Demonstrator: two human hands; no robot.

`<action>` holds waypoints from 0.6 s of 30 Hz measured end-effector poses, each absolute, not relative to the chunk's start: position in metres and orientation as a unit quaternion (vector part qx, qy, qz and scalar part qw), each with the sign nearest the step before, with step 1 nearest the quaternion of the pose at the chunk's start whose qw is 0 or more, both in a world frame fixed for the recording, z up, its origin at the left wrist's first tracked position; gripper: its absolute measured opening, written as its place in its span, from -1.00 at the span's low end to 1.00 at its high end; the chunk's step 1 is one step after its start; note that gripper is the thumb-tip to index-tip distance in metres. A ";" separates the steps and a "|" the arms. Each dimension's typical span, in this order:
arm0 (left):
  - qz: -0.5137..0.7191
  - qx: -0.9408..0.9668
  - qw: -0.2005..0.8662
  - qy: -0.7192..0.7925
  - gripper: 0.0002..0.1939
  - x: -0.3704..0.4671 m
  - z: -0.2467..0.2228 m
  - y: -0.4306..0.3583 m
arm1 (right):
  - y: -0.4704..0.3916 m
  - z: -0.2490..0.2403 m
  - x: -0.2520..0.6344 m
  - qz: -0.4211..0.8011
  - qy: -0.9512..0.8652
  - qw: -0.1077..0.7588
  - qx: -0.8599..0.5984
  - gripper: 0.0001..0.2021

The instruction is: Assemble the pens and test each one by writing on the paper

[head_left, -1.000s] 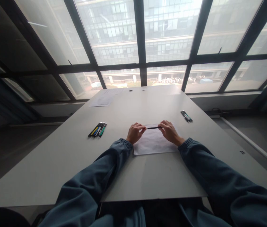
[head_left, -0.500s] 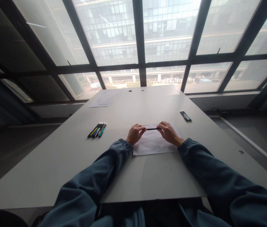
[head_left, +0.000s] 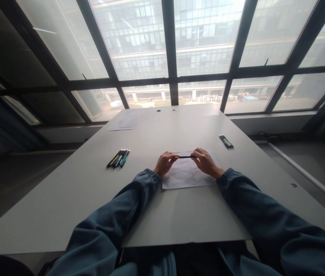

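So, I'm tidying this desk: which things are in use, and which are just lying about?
In use: black pen, held by left hand and right hand; sheet beneath.
Lying about: pen row, pens, far paper.

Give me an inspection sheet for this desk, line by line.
Surface: grey table, matte.
Job's things: black pen held level over a white sheet.
Clutter: row of pens on the left; smaller pen group on the right; paper at the far left corner.
Hands: left hand and right hand each pinch one end of the pen.
Cables: nothing seen.
Surroundings: large windows, buildings outside.
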State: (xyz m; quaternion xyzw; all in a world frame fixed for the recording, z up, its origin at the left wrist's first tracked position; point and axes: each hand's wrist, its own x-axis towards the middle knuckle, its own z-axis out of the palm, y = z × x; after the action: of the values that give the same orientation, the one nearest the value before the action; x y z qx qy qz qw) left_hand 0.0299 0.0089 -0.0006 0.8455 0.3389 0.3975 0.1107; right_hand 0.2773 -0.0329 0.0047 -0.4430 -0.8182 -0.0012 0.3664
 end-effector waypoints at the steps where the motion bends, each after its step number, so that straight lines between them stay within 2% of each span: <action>1: 0.398 0.845 0.113 0.339 -0.77 0.030 -0.001 0.009 | -0.033 0.005 0.277 0.000 -0.818 0.367 -0.442 -0.91; 18: 0.459 0.800 0.155 0.355 -0.88 0.031 -0.001 0.008 | -0.033 0.003 0.277 0.011 -0.824 0.380 -0.421 -0.93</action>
State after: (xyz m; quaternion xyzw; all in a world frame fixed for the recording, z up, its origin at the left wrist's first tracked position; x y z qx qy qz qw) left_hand 0.0309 0.0081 -0.0008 0.7997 0.3555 0.4586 0.1546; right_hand 0.2769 -0.0330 0.0034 -0.4210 -0.8237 0.0112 0.3796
